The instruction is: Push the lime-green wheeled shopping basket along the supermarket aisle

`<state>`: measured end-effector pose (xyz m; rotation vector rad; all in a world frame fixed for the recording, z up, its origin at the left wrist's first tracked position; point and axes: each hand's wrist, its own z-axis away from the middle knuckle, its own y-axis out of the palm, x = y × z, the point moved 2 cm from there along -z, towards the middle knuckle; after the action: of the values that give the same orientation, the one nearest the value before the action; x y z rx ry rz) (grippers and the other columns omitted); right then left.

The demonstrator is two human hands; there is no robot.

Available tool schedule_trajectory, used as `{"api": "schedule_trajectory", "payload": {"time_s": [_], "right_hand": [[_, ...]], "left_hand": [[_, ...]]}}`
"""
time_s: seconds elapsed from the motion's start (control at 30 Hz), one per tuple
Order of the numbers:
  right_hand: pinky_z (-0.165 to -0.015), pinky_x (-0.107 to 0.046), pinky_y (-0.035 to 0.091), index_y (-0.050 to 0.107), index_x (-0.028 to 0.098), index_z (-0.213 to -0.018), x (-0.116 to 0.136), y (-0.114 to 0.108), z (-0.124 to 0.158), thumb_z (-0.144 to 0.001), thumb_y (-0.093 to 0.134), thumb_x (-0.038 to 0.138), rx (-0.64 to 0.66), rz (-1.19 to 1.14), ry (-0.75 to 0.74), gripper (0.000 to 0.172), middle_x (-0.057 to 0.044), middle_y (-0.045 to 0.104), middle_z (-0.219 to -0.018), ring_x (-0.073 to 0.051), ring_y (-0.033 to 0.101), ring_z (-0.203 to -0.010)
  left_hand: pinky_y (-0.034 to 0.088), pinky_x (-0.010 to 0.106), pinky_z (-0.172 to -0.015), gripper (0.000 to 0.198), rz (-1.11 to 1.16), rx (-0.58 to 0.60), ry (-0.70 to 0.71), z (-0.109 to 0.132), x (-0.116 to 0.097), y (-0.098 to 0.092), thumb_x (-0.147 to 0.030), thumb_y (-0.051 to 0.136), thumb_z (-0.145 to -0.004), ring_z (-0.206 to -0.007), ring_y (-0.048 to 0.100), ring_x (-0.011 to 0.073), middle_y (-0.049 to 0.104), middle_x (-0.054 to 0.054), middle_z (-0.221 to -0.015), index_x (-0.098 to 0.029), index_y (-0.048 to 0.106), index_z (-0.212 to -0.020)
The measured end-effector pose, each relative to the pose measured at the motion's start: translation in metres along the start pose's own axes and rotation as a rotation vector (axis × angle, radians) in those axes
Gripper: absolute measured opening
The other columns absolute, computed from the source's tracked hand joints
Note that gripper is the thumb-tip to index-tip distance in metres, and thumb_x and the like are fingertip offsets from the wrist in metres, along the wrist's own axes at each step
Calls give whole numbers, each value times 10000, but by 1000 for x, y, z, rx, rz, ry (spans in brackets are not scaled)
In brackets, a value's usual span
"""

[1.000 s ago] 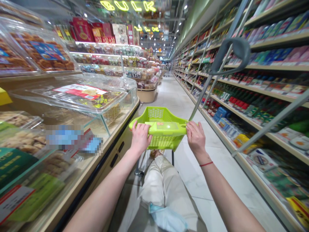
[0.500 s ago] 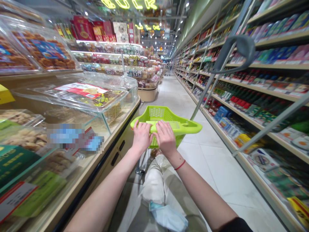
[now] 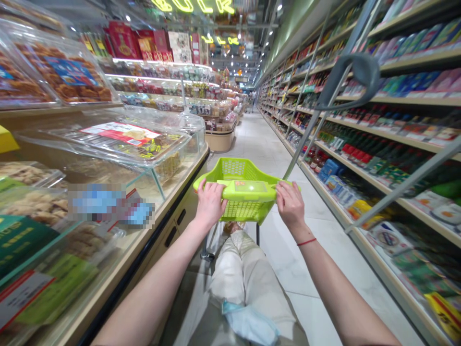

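A lime-green shopping cart (image 3: 248, 211) with a perforated basket stands in front of me, its handle bar turned toward my body. My left hand (image 3: 210, 202) is wrapped over the left end of the handle. At the right end, my right hand (image 3: 290, 205) has its fingers curled round the bar; a red string circles that wrist. Between the hands, a flat label panel (image 3: 249, 186) shows on the handle. The inner floor of the basket is mostly hidden behind the handle. A light blue face mask (image 3: 250, 323) hangs in front of my trousers.
On the left, a counter with a dark edge (image 3: 144, 246) holds clear boxes of snacks (image 3: 133, 137). Tall stocked shelves (image 3: 382, 139) line the right, with a grey ladder handle (image 3: 349, 79) sticking out. A tiled aisle (image 3: 252, 129) runs ahead, past a rounded display stand (image 3: 220, 142).
My right hand has slid from the handle's middle to its right end, uncovering the label panel. My left hand keeps its place on the left end.
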<state>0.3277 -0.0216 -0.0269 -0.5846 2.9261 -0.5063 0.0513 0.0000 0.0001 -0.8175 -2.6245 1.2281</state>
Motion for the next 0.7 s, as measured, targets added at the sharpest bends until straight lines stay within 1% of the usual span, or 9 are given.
{"api": "schedule_trajectory", "payload": {"time_s": [0.07, 0.13, 0.2, 0.27, 0.4, 0.53, 0.6, 0.7], "right_hand": [[-1122, -529, 424, 722, 147, -1022, -17, -4, 2, -959, 475, 204, -16, 0, 55, 261, -133, 742, -1083, -236, 678, -1089], [-1118, -537, 424, 729, 153, -955, -26, -6, 4, -967, 434, 213, -56, -15, 140, 301, -125, 747, -1036, -232, 686, -1059], [-1112, -541, 429, 725, 154, -937, -26, -5, 5, -976, 397, 216, -96, -45, 215, 337, -118, 743, -1008, -226, 687, -1040], [-1119, -551, 418, 717, 153, -950, -18, -2, 5, -980, 386, 212, -115, -75, 249, 337, -108, 736, -987, -220, 685, -1025], [-1128, -580, 392, 705, 150, -1007, 14, 10, 1, -984, 399, 191, -147, -91, 241, 310, -111, 729, -977, -225, 679, -1025], [-1118, -582, 406, 669, 141, -1158, 58, 25, -11, -991, 415, 201, -143, -98, 211, 309, -154, 707, -1126, -250, 649, -1119], [-1125, -555, 414, 643, 132, -1222, 82, 32, -19, -990, 432, 205, -103, -107, 153, 322, -167, 689, -1193, -253, 629, -1166], [-1126, -476, 438, 631, 113, -1257, 113, 40, -32, -980, 478, 210, 14, -108, -23, 332, -161, 681, -1239, -249, 608, -1209]], "left_hand": [[229, 529, -1164, 320, 4, -1, 1, 0, 0, 0, -187, 609, -780, -1076, 562, 288, 667, 74, -1023, -190, 591, -1100], [228, 528, -1163, 321, 9, -2, 1, 0, 0, 0, -186, 609, -780, -1076, 562, 289, 667, 76, -1024, -188, 592, -1100], [228, 529, -1162, 319, 10, -4, 1, 0, 0, 1, -185, 608, -779, -1075, 563, 290, 667, 76, -1024, -192, 593, -1098], [230, 531, -1159, 314, 7, -5, 0, 0, 0, 1, -186, 606, -780, -1073, 564, 291, 667, 74, -1022, -197, 593, -1094], [231, 530, -1157, 314, -2, -12, 1, 0, 0, 1, -187, 607, -779, -1069, 566, 292, 665, 76, -1014, -191, 593, -1093], [232, 528, -1157, 317, -10, -15, -2, 0, -3, 1, -187, 607, -777, -1056, 565, 289, 664, 75, -1016, -190, 592, -1094], [236, 525, -1156, 313, -13, -12, -2, 0, -4, 2, -185, 605, -777, -1052, 565, 288, 665, 75, -1018, -193, 593, -1090], [241, 525, -1152, 293, -9, -14, 5, 0, -5, 1, -189, 587, -794, -1063, 566, 289, 665, 80, -1011, -194, 595, -1086]]}}
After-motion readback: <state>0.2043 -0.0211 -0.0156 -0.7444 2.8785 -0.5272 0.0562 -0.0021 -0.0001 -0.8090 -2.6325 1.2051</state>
